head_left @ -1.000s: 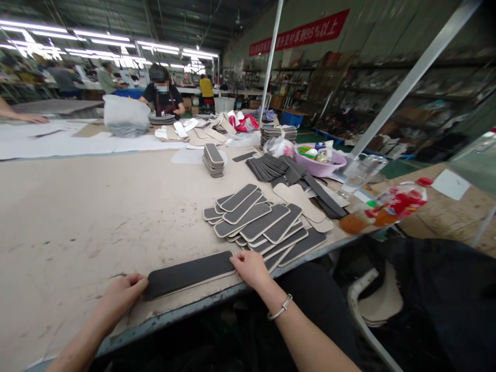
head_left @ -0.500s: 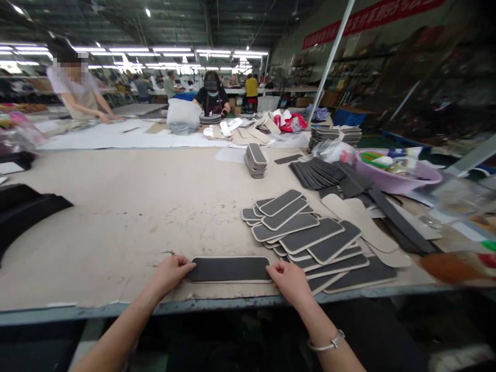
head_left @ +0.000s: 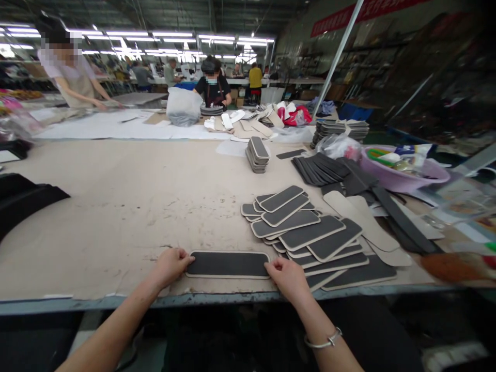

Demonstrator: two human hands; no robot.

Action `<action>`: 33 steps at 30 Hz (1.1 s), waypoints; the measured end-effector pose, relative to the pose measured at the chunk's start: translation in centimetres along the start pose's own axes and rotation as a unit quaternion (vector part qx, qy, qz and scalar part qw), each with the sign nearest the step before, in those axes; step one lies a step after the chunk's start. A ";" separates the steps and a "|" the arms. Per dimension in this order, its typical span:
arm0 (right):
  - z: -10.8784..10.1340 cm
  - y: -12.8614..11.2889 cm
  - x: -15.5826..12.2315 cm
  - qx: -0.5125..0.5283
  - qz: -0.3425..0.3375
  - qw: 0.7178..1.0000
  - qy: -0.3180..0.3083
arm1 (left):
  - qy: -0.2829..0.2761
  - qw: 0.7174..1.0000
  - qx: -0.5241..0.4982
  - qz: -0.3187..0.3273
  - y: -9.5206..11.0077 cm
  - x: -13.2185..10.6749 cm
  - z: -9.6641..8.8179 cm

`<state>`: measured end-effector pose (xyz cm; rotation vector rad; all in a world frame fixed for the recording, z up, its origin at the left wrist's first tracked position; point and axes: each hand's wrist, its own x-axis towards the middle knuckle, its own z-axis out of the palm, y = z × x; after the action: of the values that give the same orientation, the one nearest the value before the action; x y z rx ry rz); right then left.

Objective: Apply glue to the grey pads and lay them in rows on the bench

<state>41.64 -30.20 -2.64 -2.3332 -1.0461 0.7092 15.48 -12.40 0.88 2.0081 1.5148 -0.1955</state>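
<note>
A long dark rounded strip with a pale border [head_left: 228,264] lies flat near the front edge of the worktable [head_left: 116,206]. My left hand [head_left: 170,265] pinches its left end with curled fingers. My right hand [head_left: 287,276], a silver bangle on its wrist, pinches the right end the same way. Just right of it spreads a loose heap of like strips [head_left: 310,235], fanned over one another.
A small neat stack of strips [head_left: 257,153] stands mid-table. Black strips [head_left: 329,170], beige cut-outs [head_left: 360,217] and a pink basin [head_left: 405,175] lie at right. Black material [head_left: 23,199] sits at left. Other people work at the table's far end.
The view swung left and steadied, so the strip now lies level before me. Both hands have stayed on the strip's ends; the strip sits a little farther from the edge.
</note>
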 end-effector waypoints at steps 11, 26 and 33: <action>0.0 -0.5 0.2 0.003 0.017 1.000 0.023 | -0.012 0.998 0.061 0.003 0.7 0.8 -0.8; 0.1 -0.2 0.1 -0.024 -0.008 0.999 0.023 | 0.007 0.999 0.045 -0.022 0.7 0.3 -0.4; 0.4 -0.5 -1.1 -0.059 -0.033 0.997 0.047 | 0.020 1.000 0.003 -0.013 0.3 -0.1 -0.2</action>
<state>40.45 -30.69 -2.35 -2.3937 -1.1442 0.5215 15.72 -12.47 1.19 2.0092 1.5679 -0.1717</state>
